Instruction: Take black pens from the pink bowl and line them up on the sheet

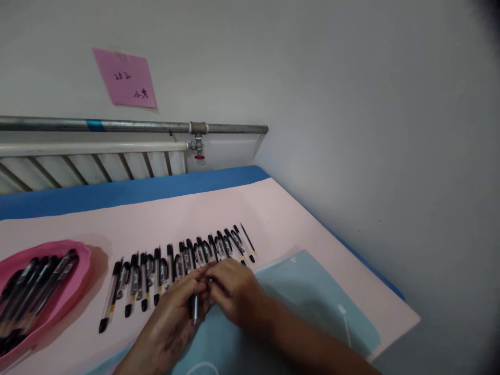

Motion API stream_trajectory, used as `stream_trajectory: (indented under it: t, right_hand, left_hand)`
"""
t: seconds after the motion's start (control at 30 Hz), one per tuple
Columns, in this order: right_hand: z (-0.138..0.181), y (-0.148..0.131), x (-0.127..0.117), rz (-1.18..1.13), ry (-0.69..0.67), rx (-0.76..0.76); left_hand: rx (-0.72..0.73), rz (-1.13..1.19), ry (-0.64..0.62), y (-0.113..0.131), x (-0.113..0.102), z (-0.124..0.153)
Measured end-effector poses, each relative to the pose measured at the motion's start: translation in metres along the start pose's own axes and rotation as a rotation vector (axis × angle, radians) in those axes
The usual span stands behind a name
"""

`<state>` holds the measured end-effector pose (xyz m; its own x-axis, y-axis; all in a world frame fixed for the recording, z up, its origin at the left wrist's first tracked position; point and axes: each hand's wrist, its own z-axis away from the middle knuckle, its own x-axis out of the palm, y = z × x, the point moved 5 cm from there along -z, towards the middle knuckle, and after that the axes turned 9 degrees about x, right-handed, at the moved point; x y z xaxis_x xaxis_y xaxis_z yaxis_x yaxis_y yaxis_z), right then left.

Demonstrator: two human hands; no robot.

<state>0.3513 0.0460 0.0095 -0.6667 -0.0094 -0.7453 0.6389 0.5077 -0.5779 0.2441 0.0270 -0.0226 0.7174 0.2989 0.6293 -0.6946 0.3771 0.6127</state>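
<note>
Wrapped in my left hand (170,317) is a pen barrel (195,308), whose dark and shiny end sticks out below the fingers. My right hand (239,291) meets the left at the fingertips, closed in a pinch; a tiny bright bit shows there, too small to name. Behind both hands a long row of disassembled gel pens (158,271) lies on the pink sheet (300,224), with clear barrels, black caps and thin refills side by side. One slim refill (247,237) ends the row at the right. My hands cover part of the row.
A pink basin (86,271) with several black pens (37,291) stands at the left. Under my arms lies a light blue mat (312,286). Pipes (136,126), a red-handled valve (199,157) and a radiator (89,169) run along the back wall; another wall borders the right.
</note>
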Motion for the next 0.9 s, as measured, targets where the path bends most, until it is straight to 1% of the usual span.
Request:
stream_trajectory:
  t: [0.03,0.1,0.17,0.23,0.33,0.47,0.57,0.63,0.73,0.77,0.8,0.83,0.9]
  right_hand:
    - [-0.001,0.012,-0.008,-0.017,0.055,0.078]
    - [-0.001,0.043,-0.027,-0.008,0.173,0.303]
    - [0.000,0.075,-0.045,0.082,0.226,0.503]
    - [0.000,0.098,-0.055,0.177,0.198,0.594]
    - [-0.002,0.113,-0.057,0.240,0.116,0.601]
    - [-0.003,0.111,-0.048,0.278,0.037,0.574]
    - [-0.004,0.109,-0.045,0.255,0.008,0.507]
    - [-0.004,0.108,-0.049,0.195,0.057,0.486]
    - [-0.003,0.101,-0.058,0.054,0.222,0.500]
    - [-0.003,0.094,-0.058,-0.006,0.250,0.494]
    - [-0.003,0.084,-0.055,-0.072,0.242,0.475]
    - [-0.003,0.073,-0.048,-0.142,0.193,0.449]
    - [-0.002,0.044,-0.027,-0.292,-0.004,0.370]
  left_hand:
    - [-0.005,0.001,-0.008,0.001,0.000,0.000]
    - [-0.009,-0.012,-0.016,0.005,-0.002,0.000]
    - [0.009,-0.041,-0.014,0.009,-0.007,-0.002]
    - [0.039,-0.067,0.003,0.014,-0.011,-0.004]
    - [0.057,-0.082,0.025,0.016,-0.015,-0.007]
    - [0.060,-0.070,0.016,0.016,-0.015,-0.007]
    - [0.064,-0.070,0.036,0.017,-0.016,-0.008]
    - [0.066,-0.082,0.041,0.018,-0.016,-0.008]
    - [0.086,-0.087,0.037,0.017,-0.011,-0.006]
    - [0.103,-0.082,0.040,0.016,-0.009,-0.005]
    - [0.127,-0.074,0.041,0.015,-0.006,-0.003]
    - [0.157,-0.061,0.038,0.014,-0.003,-0.002]
    - [0.220,-0.026,0.014,0.010,0.003,0.002]
